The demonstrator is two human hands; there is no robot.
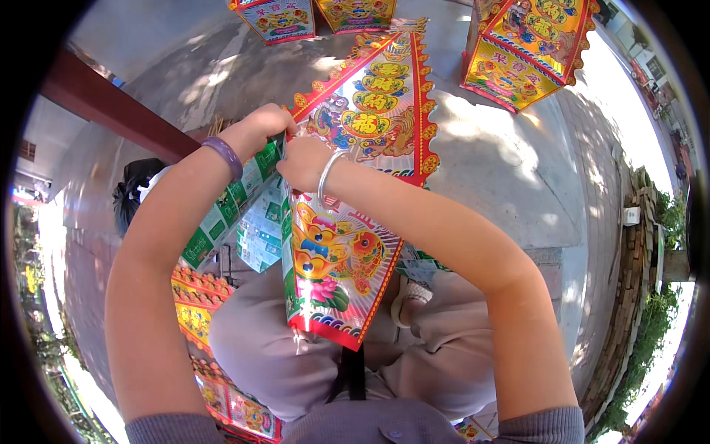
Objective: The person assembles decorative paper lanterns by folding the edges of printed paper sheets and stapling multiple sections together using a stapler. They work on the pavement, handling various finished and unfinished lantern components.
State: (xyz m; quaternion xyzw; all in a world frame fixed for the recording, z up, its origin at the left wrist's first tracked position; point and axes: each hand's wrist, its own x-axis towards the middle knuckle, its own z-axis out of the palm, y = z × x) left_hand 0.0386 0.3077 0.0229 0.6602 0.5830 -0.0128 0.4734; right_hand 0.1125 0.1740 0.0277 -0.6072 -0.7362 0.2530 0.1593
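A colourful printed cardboard piece (373,118), red-edged with gold medallions and a scalloped border, stands folded between my knees. Its lower panel (333,274) bears fish and a pink lotus, and its green-and-white printed back (222,214) shows on the left. My left hand (270,122), below a purple bangle, is closed on the card's upper left edge. Just beneath it my right hand (305,164), with a silver bangle at the wrist, pinches the same edge near the fold. My fingertips are partly hidden, so anything small between them cannot be made out.
Similar decorated cardboard boxes stand at the top (277,18) and upper right (518,55). More printed cardboard pieces (196,314) are stacked by my left leg. A dark red post (118,107) slants in at the left, near a black plastic bag (133,189). Plants (651,340) line the right.
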